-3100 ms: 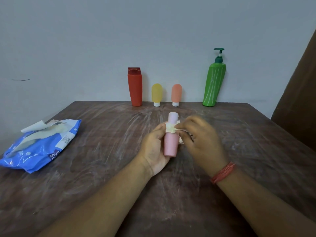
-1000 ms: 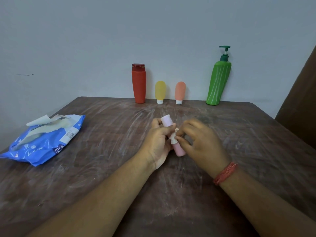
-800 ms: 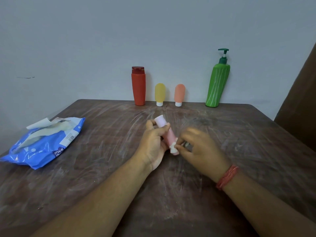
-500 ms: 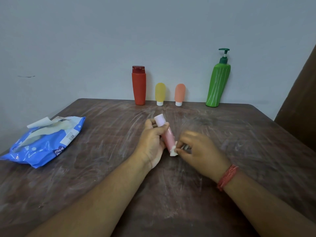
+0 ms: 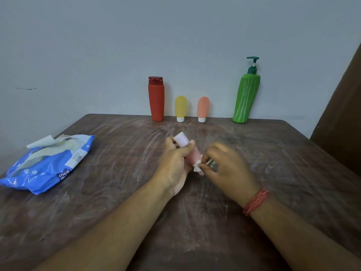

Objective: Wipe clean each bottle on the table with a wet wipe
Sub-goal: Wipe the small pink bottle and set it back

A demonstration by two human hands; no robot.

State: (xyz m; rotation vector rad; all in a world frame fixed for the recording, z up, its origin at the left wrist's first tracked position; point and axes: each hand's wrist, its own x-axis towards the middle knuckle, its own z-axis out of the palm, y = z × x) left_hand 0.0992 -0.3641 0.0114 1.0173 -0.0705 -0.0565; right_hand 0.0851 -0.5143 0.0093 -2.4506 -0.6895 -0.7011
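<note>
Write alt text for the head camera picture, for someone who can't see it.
A person's left hand grips a tilted pink bottle over a brown table while the right hand pinches a wet wipe against its lower end. Red, yellow, orange and green pump bottles stand along the wall; a blue wipes pack lies left.

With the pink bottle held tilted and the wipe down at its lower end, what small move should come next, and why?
Probably draw the wet wipe back up the pink bottle toward its pale cap. The right hand pinches the wipe at the bottom end, while the left hand grips the bottle near the cap.
</note>
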